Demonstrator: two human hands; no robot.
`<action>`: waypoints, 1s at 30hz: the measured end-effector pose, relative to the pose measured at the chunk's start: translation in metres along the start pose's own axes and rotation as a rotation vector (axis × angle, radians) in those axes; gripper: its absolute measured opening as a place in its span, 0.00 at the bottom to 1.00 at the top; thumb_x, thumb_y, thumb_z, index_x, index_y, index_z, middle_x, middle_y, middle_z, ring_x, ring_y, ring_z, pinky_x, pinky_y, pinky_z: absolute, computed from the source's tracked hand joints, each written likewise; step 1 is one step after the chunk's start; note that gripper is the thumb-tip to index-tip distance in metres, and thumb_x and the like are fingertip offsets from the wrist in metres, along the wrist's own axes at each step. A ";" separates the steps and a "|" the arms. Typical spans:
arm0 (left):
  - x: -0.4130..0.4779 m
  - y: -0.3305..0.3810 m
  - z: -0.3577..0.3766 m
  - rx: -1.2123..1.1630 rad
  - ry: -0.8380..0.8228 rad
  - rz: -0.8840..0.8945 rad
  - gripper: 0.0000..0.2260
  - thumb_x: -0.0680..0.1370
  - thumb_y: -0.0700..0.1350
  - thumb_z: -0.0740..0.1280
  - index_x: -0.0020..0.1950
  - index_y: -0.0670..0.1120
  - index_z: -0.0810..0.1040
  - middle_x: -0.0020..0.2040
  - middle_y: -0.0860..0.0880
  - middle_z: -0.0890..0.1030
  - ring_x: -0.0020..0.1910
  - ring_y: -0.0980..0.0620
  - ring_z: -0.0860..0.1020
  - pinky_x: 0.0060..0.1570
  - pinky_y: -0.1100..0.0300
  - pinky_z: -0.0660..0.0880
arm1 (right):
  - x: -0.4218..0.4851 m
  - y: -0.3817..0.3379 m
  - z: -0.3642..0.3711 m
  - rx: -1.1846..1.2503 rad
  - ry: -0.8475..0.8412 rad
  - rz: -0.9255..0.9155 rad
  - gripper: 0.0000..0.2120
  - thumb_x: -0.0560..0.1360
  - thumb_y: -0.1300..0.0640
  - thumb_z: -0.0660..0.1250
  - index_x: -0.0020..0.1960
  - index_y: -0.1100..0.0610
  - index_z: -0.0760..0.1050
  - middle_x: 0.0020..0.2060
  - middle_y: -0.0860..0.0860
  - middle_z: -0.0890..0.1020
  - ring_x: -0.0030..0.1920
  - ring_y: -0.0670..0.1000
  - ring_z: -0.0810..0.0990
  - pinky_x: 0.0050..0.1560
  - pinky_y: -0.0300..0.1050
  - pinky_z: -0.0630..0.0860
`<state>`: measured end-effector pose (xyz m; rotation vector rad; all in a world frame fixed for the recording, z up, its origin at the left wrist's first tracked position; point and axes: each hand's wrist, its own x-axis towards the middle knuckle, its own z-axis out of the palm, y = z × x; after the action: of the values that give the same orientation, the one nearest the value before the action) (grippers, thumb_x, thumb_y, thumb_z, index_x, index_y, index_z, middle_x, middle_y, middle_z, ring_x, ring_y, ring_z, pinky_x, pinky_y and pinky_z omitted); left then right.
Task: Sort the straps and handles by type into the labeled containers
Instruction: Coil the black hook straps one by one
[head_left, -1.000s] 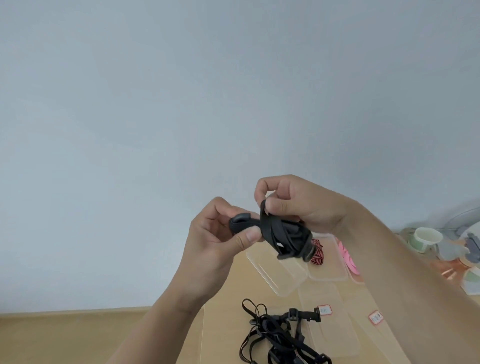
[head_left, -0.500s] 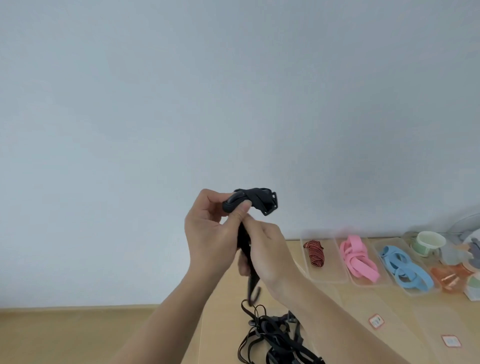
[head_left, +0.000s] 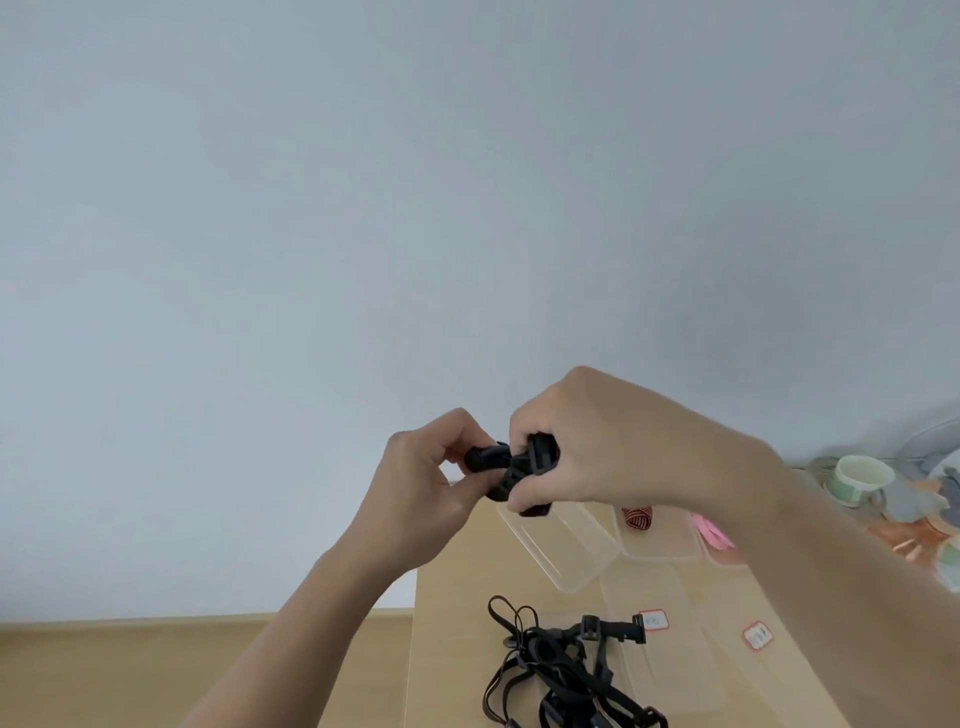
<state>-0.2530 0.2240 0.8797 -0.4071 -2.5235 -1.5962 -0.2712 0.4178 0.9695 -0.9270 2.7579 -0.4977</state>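
At the near edge of the wooden table (head_left: 447, 649) lies a tangled pile of black straps (head_left: 561, 670), loops and buckles mixed together. Just right of the pile, two flat clear lids with red-bordered labels (head_left: 653, 619) rest on the table. Beyond the pile, farther from the camera, an empty clear container (head_left: 566, 548) sits at a slant, and to its right a second clear container holds a red striped strap (head_left: 638, 518); a pink strap (head_left: 712, 535) shows past that, mostly hidden by the right forearm. Raised above the pile and in front of the empty container, both hands hold a bundled black strap (head_left: 511, 470). The left hand (head_left: 426, 488) pinches its rounded left end, fingers closed on it. The right hand (head_left: 613, 447) has its fingers curled tight around the bundle's right side, thumb under it. Far to the right of the pile, at the table's back, stand a pale green tape roll (head_left: 857, 480) and other blurred bits. A plain blue-grey wall (head_left: 415, 208) lies behind everything.
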 end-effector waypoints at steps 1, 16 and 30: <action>-0.001 0.002 -0.002 -0.079 -0.031 -0.005 0.09 0.73 0.36 0.77 0.42 0.48 0.79 0.40 0.51 0.86 0.40 0.51 0.84 0.47 0.50 0.80 | 0.002 0.002 -0.006 0.086 -0.025 -0.017 0.14 0.67 0.43 0.80 0.42 0.51 0.80 0.29 0.47 0.77 0.29 0.42 0.72 0.30 0.36 0.67; -0.006 0.043 0.003 -0.858 0.036 -0.024 0.08 0.74 0.32 0.73 0.45 0.43 0.77 0.45 0.38 0.84 0.48 0.43 0.83 0.47 0.54 0.78 | 0.041 0.027 0.053 1.522 0.046 -0.103 0.18 0.78 0.44 0.66 0.40 0.58 0.77 0.30 0.53 0.75 0.24 0.46 0.73 0.25 0.38 0.70; 0.017 0.038 -0.003 -0.958 0.376 -0.359 0.10 0.79 0.32 0.69 0.46 0.46 0.73 0.42 0.50 0.84 0.39 0.50 0.79 0.46 0.58 0.74 | 0.024 0.001 0.107 0.990 0.644 0.065 0.08 0.85 0.62 0.59 0.55 0.49 0.70 0.41 0.53 0.85 0.42 0.53 0.86 0.43 0.46 0.81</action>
<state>-0.2585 0.2391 0.9185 0.2821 -1.4763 -2.6383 -0.2601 0.3768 0.8689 -0.4414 2.3800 -2.1635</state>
